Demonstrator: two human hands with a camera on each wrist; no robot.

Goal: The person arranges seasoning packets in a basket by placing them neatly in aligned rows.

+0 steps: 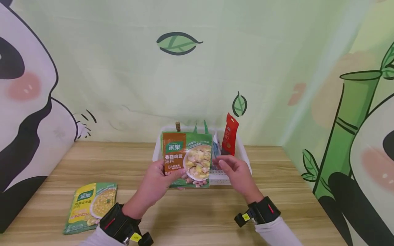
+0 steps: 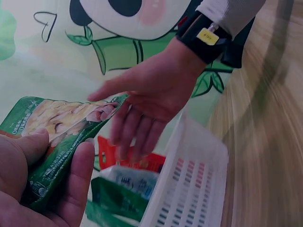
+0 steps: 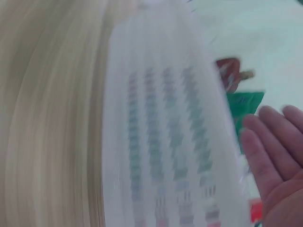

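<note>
A brown and green soup mix packet (image 1: pixel 198 160) with a picture of a bowl is held up by my left hand (image 1: pixel 157 179), thumb across its front. In the left wrist view, the left thumb and fingers (image 2: pixel 78 177) grip the packet (image 2: pixel 61 123) from either side. My right hand (image 1: pixel 237 172) is beside the packet's right edge, fingers extended; whether its thumb touches the corner I cannot tell. Behind the packet stands a white basket (image 1: pixel 243 160). Another soup mix packet (image 1: pixel 89 206), yellow and green, lies flat on the table to the left.
Inside the basket, a red package (image 1: pixel 230 133) stands upright at the right, next to a bluish-white package (image 1: pixel 216 145). Green packaging tips (image 1: pixel 206 127) and a brown stub (image 1: pixel 178 126) stick up behind the held packet. A printed cloth backdrop (image 1: pixel 123 85) rises behind the table (image 1: pixel 197 218).
</note>
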